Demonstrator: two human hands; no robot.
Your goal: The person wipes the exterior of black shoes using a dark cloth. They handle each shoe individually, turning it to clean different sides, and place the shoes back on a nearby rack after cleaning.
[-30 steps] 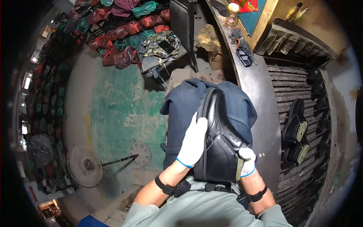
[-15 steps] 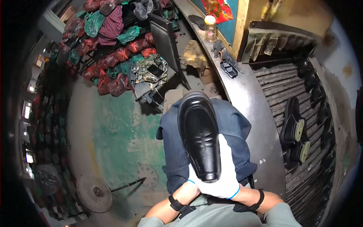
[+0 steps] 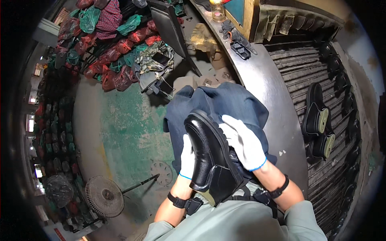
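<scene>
A black leather shoe (image 3: 206, 140) is tipped onto its side over my lap, its toe pointing away and its ridged sole turned to the right. My left hand (image 3: 187, 159), in a white glove with a blue cuff edge, holds the shoe's left side; most of its fingers are hidden behind the upper. Beside the sole is my right hand (image 3: 243, 143), gloved the same way, with its fingers stretched out; whether the fingertips press on the sole is hard to tell. The pale greenish lining (image 3: 207, 197) shows at the shoe's opening near my body.
Along my right runs a metal-topped bench (image 3: 263, 88) with a black tray-like item (image 3: 240, 50) and a jar (image 3: 218, 13). Beyond it, black shoes (image 3: 317, 116) rest on a slatted rack (image 3: 291, 76). A fan (image 3: 105, 196) stands at left, near a chair (image 3: 169, 28) and bagged goods (image 3: 120, 76).
The shoe has turned from upper facing up to lying on its side, sole rightward, and come closer to me. My right hand has shifted from the heel to beside the sole.
</scene>
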